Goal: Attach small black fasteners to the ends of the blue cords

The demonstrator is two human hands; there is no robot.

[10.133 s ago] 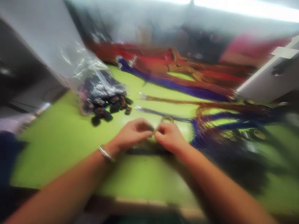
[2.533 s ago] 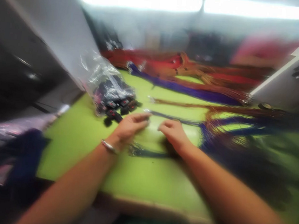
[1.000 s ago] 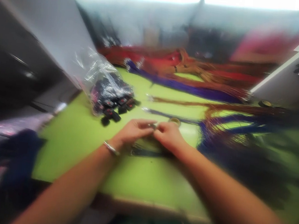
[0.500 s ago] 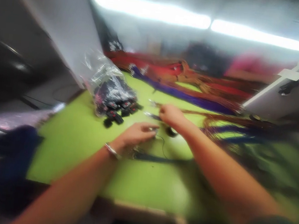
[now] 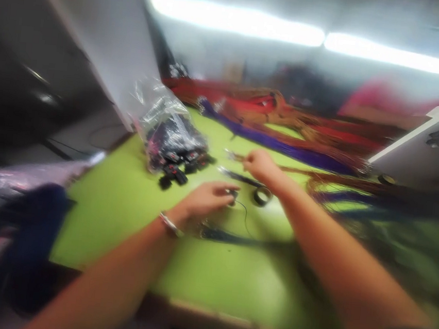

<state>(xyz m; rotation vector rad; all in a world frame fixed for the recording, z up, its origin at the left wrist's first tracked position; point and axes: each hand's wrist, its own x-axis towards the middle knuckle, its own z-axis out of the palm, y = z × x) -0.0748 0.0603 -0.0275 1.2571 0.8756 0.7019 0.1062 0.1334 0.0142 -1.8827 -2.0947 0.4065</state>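
My left hand (image 5: pixel 212 200), a bracelet at its wrist, is closed on a small dark connector (image 5: pixel 233 197) at its fingertips. A thin dark wire (image 5: pixel 245 216) curves down from the connector toward the table. Farther back, my right hand (image 5: pixel 260 166) is closed over a bundle of brown wires (image 5: pixel 292 169); their terminal ends stick out to its left. Just below that hand lie a bundle of black wires (image 5: pixel 241 178) with pale ends and a black tape roll (image 5: pixel 262 196). Nearer me lies a dark blue wire bundle (image 5: pixel 231 236). Blur hides fine details.
A clear plastic bag (image 5: pixel 169 123) of black connectors (image 5: pixel 174 173) spills onto the green table (image 5: pixel 110 211) at left. Purple wires (image 5: pixel 268 141) and red-orange wires (image 5: pixel 244 105) lie along the back. Grey panels (image 5: pixel 96 33) flank the table; a lit tube (image 5: pixel 237 21) hangs above.
The whole scene has shifted slightly right and down in view. My right hand has moved a little back from the tape roll and black wires, which now show more fully. My left hand keeps the connector.
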